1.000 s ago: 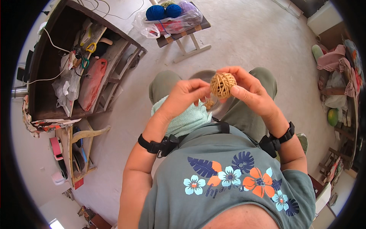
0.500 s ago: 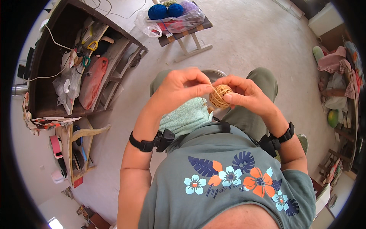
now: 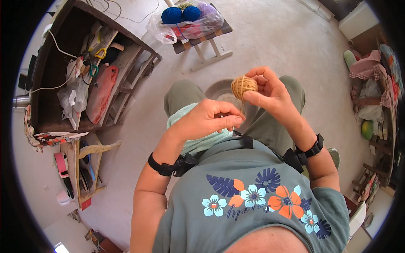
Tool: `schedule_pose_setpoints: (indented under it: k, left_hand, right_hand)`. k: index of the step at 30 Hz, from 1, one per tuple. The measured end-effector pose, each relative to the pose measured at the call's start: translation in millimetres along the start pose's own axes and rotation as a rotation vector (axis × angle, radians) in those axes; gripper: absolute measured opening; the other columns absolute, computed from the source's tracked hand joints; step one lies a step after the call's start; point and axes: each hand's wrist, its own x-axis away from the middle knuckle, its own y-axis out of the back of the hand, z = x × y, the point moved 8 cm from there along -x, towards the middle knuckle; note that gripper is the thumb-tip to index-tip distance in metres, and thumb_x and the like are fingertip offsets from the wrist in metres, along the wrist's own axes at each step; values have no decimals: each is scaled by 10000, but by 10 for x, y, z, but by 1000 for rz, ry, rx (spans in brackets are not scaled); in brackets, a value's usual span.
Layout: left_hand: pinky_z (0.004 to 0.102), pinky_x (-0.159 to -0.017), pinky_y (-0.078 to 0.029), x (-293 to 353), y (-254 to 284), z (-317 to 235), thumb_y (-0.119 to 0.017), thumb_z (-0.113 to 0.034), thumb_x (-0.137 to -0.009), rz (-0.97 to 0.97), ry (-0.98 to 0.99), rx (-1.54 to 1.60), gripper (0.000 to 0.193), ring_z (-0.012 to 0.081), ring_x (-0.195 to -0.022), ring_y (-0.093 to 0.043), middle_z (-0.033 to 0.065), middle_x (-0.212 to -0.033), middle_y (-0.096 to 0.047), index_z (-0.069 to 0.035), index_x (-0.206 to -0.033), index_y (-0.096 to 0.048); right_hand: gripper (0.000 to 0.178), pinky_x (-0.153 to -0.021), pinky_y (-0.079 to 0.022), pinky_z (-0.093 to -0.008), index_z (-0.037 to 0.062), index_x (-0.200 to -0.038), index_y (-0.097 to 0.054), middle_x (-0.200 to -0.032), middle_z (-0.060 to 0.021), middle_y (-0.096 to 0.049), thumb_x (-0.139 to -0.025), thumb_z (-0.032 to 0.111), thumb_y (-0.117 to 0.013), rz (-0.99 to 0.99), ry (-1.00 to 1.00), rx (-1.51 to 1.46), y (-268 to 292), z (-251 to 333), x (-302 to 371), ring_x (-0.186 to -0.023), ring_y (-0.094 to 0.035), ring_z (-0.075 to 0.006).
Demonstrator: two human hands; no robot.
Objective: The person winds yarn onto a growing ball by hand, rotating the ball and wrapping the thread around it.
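A small ball of tan yarn [image 3: 243, 87] is held up in front of me by my right hand [image 3: 270, 92], thumb below and fingers above. Lower and to its left, my left hand [image 3: 212, 118] pinches the strand that runs down from the ball. Its fingertips are apart from the ball. Across my left thigh lies a pale green towel [image 3: 185, 110], partly hidden under my left hand and forearm. Beneath both hands, a round metal basin [image 3: 219, 87] stands between my knees.
Ahead, a small stool [image 3: 211, 34] carries a plastic bag with blue yarn balls [image 3: 172, 15]. A dark wooden cabinet [image 3: 139, 44] at left holds scissors [image 3: 100, 53] and bags. Cloths and a green round fruit [image 3: 367, 130] are on shelving at right.
My right hand has lifted the yarn ball up and away. My left hand has dropped lower, opening a gap between the ball and its fingers, with the strand stretched between.
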Motion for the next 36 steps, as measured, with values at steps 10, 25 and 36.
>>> schedule_pose_setpoints:
  k: [10, 25, 36]
  left_hand:
    - [196, -660, -456, -115, 384, -160, -682, -81, -908, -173, -255, 36, 83, 44, -769, -582, -10, -850, -661, -8, -947, -688]
    - [203, -559, -454, -66, 151, 13, -643, -137, -938, -57, -96, 169, 210, 70, -703, -605, 39, -842, -684, 19, -1077, -668]
    - [211, -506, -445, 211, 75, 122, -568, -110, -975, -89, -157, 493, 280, 108, -634, -604, 161, -929, -699, 39, -1212, -566]
  right_hand:
    - [401, -808, -500, -240, 48, -1265, -553, -1080, -26, -639, -959, 296, -627, 366, -201, 1, -206, 10, 160, -947, -603, -84]
    - [389, -800, -542, -301, -1, -1251, -487, -1085, -112, -642, -974, 248, -600, -127, 69, -163, 62, 147, -71, -900, -651, -162]
    - [348, -800, -553, -343, -9, -1253, -455, -1089, -137, -643, -1019, 245, -499, -160, 235, -270, -43, 357, 168, -865, -669, -188]
